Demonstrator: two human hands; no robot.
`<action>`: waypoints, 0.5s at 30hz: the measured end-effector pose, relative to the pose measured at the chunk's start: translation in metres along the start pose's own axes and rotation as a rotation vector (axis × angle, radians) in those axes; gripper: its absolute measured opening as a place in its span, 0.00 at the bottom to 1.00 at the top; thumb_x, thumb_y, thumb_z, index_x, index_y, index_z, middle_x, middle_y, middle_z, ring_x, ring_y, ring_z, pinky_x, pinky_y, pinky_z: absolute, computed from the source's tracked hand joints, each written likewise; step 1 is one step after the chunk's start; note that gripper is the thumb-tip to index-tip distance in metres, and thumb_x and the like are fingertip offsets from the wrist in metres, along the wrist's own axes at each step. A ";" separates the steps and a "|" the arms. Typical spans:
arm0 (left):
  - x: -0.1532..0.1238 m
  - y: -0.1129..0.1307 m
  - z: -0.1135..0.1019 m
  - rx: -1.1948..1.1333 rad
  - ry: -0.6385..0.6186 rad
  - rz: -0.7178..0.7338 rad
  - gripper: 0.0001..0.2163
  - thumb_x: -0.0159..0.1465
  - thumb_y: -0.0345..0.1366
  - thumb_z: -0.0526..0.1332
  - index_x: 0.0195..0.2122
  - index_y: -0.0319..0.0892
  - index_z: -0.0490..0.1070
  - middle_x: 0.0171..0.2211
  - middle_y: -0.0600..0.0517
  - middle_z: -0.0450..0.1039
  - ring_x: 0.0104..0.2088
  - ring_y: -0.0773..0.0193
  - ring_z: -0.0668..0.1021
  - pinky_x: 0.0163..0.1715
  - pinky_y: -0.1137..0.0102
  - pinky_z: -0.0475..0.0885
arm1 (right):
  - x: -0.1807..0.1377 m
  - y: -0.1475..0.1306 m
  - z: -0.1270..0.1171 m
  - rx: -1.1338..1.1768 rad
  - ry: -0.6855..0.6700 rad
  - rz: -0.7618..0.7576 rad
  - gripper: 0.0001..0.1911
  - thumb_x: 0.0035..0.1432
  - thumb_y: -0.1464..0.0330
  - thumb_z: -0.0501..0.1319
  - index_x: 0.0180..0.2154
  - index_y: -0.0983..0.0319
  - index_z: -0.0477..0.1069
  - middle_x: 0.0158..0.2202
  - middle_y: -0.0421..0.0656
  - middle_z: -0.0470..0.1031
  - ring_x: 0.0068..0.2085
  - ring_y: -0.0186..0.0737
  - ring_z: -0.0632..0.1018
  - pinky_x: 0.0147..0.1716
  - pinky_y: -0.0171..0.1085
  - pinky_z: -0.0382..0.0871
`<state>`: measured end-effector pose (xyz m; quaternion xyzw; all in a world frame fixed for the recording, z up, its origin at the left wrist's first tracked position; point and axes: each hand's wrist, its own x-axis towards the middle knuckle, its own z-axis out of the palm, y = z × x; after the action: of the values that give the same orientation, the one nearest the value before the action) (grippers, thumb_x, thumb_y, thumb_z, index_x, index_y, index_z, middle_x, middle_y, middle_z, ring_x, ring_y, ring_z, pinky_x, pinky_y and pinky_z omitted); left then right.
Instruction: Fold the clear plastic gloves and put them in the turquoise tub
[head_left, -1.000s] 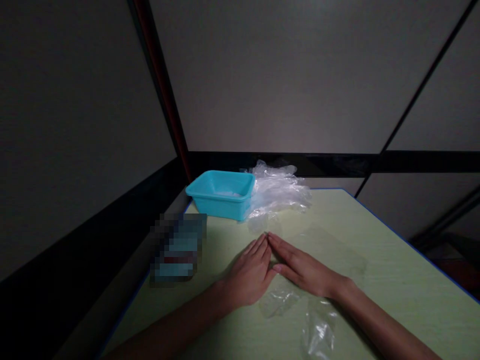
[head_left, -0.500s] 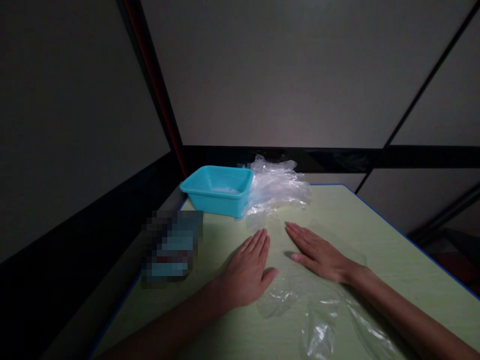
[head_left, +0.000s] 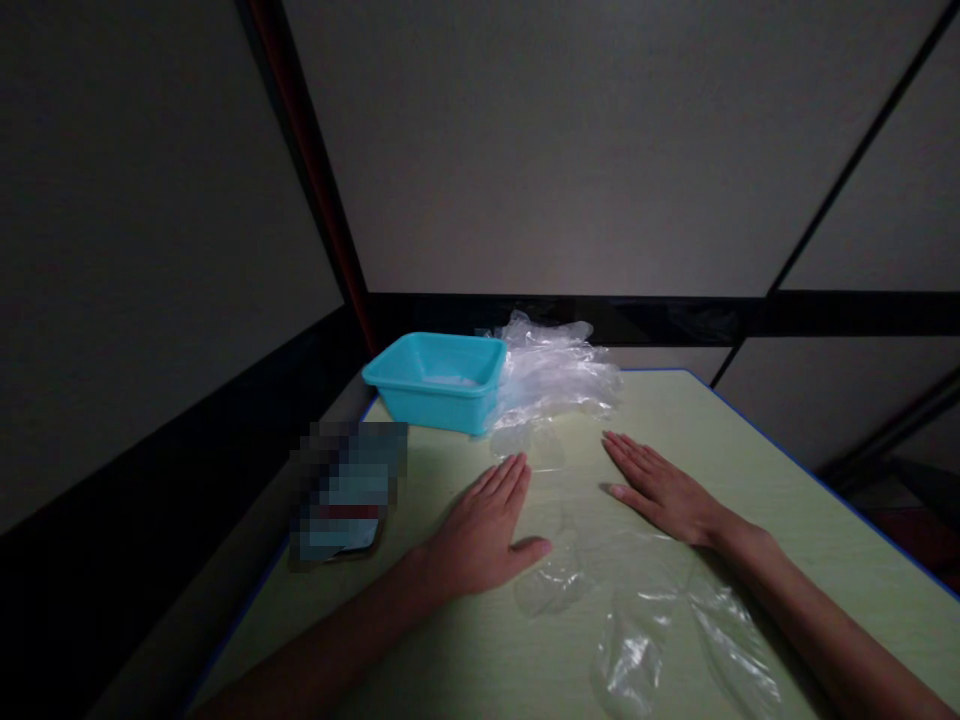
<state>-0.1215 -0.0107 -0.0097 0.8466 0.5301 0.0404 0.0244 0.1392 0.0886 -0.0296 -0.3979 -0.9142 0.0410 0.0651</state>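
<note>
A thin, clear plastic film (head_left: 634,650) lies spread on the table, with crinkled, lobed parts toward me. Its exact kind is hard to make out. My left hand (head_left: 484,530) rests flat at the film's left side, fingers straight and close together, thumb out over it. On the other side, my right hand (head_left: 664,490) is laid flat with its fingers stretched forward and thumb apart. Neither hand grips anything. Beyond them, a heap of clear plastic pieces (head_left: 559,370) lies against a turquoise basin (head_left: 435,405).
The pale green table (head_left: 757,470) has a blue edge and stands against a grey wall panel (head_left: 562,150). A blurred-out object (head_left: 352,490) lies near the left edge. Something whitish sits inside the basin.
My right hand has slid outward to the right and slightly away from me. My left hand has shifted a little left, so the gap between them is wider and more film shows.
</note>
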 end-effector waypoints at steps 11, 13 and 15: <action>0.013 0.012 -0.003 -0.117 0.207 -0.101 0.22 0.66 0.38 0.41 0.58 0.29 0.50 0.61 0.41 0.46 0.60 0.61 0.50 0.58 0.66 0.50 | 0.006 -0.027 -0.021 0.141 0.035 -0.006 0.35 0.60 0.51 0.39 0.61 0.65 0.39 0.63 0.47 0.39 0.62 0.43 0.44 0.59 0.46 0.42; 0.017 0.017 -0.002 -0.093 0.196 -0.052 0.22 0.66 0.36 0.41 0.58 0.28 0.50 0.60 0.40 0.47 0.60 0.60 0.49 0.58 0.65 0.49 | 0.012 -0.049 -0.025 0.174 0.015 -0.081 0.36 0.60 0.52 0.40 0.61 0.69 0.40 0.62 0.49 0.39 0.62 0.42 0.44 0.59 0.45 0.42; 0.019 0.018 0.001 -0.071 0.168 -0.012 0.22 0.65 0.35 0.41 0.58 0.27 0.49 0.60 0.39 0.47 0.60 0.60 0.50 0.58 0.65 0.49 | 0.019 -0.069 -0.025 0.208 0.001 -0.154 0.36 0.60 0.52 0.39 0.61 0.70 0.41 0.62 0.50 0.40 0.62 0.42 0.44 0.59 0.45 0.44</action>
<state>-0.0967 -0.0012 -0.0085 0.8357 0.5335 0.1300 0.0103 0.0802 0.0556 0.0053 -0.3176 -0.9328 0.1301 0.1094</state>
